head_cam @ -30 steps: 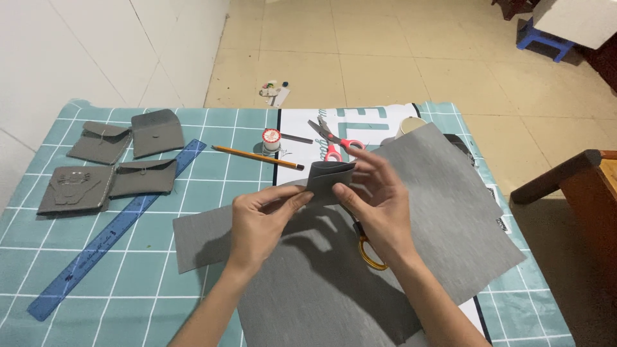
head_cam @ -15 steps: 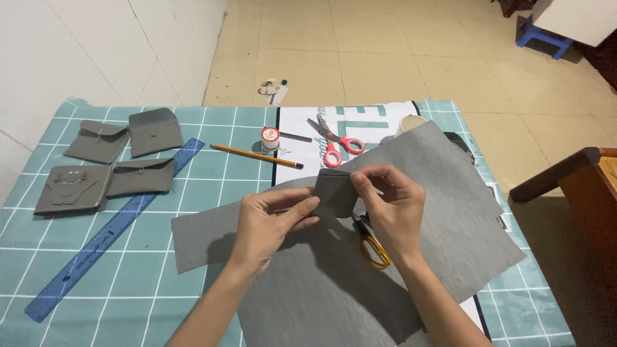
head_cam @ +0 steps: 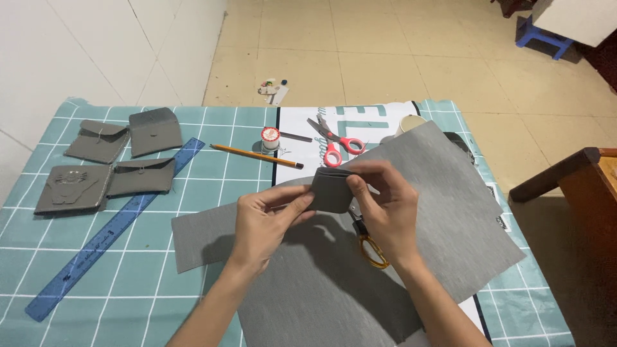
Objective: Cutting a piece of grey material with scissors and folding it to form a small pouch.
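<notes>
Both hands hold a small folded piece of grey felt (head_cam: pixel 331 190) above the middle of the table (head_cam: pixel 128 283). The left hand (head_cam: pixel 262 222) pinches its lower left edge with closed fingers, and the right hand (head_cam: pixel 385 205) grips its right side with closed fingers. Under the hands lies a large grey felt sheet (head_cam: pixel 450 212), and yellow-handled scissors (head_cam: pixel 367 239) rest on it just below the right hand. Red-handled scissors (head_cam: pixel 334 142), a pencil (head_cam: pixel 256 155) and a blue ruler (head_cam: pixel 109 231) lie farther away.
</notes>
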